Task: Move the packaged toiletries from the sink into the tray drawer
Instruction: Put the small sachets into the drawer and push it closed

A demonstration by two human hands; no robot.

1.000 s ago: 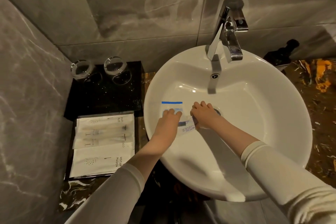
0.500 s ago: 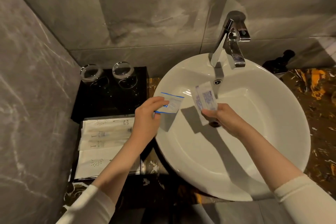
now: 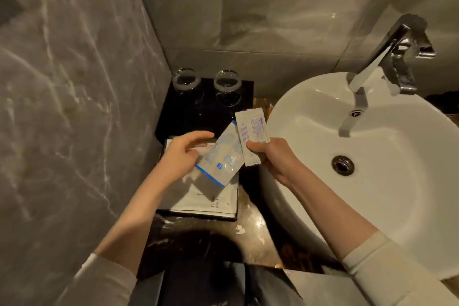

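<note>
My left hand point(image 3: 182, 156) pinches a clear packet with a blue edge point(image 3: 221, 160) by its left side, tilted above the black tray point(image 3: 198, 214). Beside it, my right hand point(image 3: 272, 154) grips a white sachet with blue print point(image 3: 251, 131) by its lower end, held upright next to the blue-edged packet and overlapping it. The tray holds white toothbrush packets point(image 3: 198, 200), mostly hidden under my left hand and the packet. Right of my hands the white sink point(image 3: 387, 164) shows a bare basin around its drain point(image 3: 342, 165).
Two upturned glasses point(image 3: 186, 79) point(image 3: 227, 82) stand on a black stand behind the tray. A chrome tap point(image 3: 393, 57) rises at the sink's back. A grey marble wall closes the left side. Dark marbled counter runs between tray and sink.
Both hands lifted a packet each out of the basin and carried them left, from over the sink to above the tray. The view has swung left.
</note>
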